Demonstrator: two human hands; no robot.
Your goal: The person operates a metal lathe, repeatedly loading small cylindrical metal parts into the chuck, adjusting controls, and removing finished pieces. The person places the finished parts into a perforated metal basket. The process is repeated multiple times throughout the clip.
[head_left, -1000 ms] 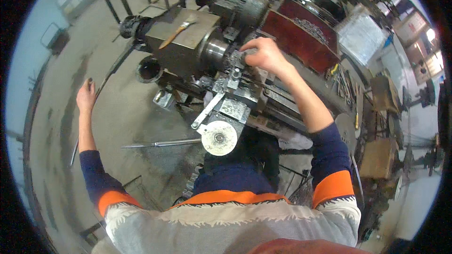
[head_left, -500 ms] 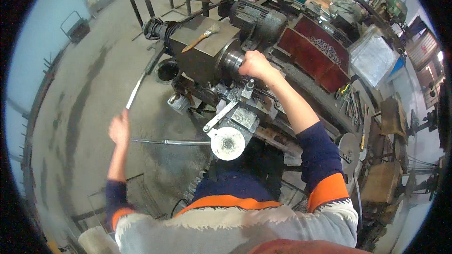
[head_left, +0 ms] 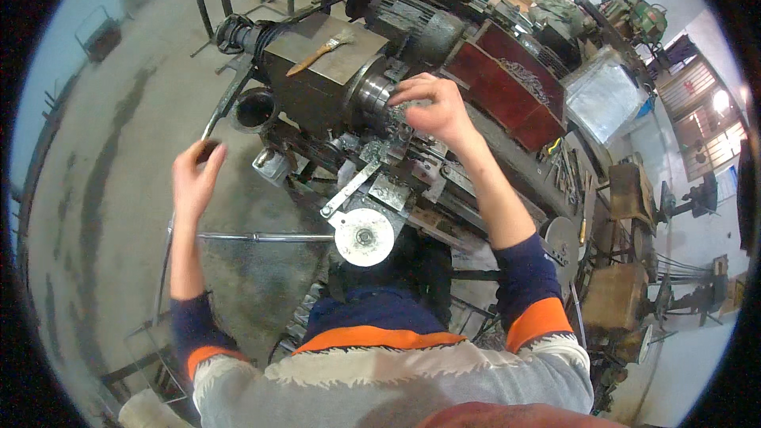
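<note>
My right hand (head_left: 437, 111) is open, its fingers stretched toward the bright metal cylinder (head_left: 372, 95) at the machine's spindle end. Metal shavings (head_left: 399, 120) lie just below those fingers. On the left my left hand (head_left: 195, 178) is raised with thumb and fingers apart, a dark gap between them. A long lever (head_left: 225, 103) slopes down from the machine's far left side to that hand; whether the two touch, I cannot tell. Between my arms stands the machine's pale round handwheel (head_left: 364, 238), with a flat metal arm (head_left: 351, 189) above it.
A wooden-handled brush (head_left: 321, 57) lies on top of the headstock (head_left: 305, 40). Behind it sits a finned motor (head_left: 416, 28). A dark red tray (head_left: 507, 87) holds shavings. Hand tools (head_left: 567, 170) lie at right. A horizontal metal rod (head_left: 261, 237) sticks out left from the handwheel.
My right hand has come off the bright cylinder and its fingers have opened. My left hand has loosened from its closed grip at the lever's end and moved up. The view has shifted slightly.
</note>
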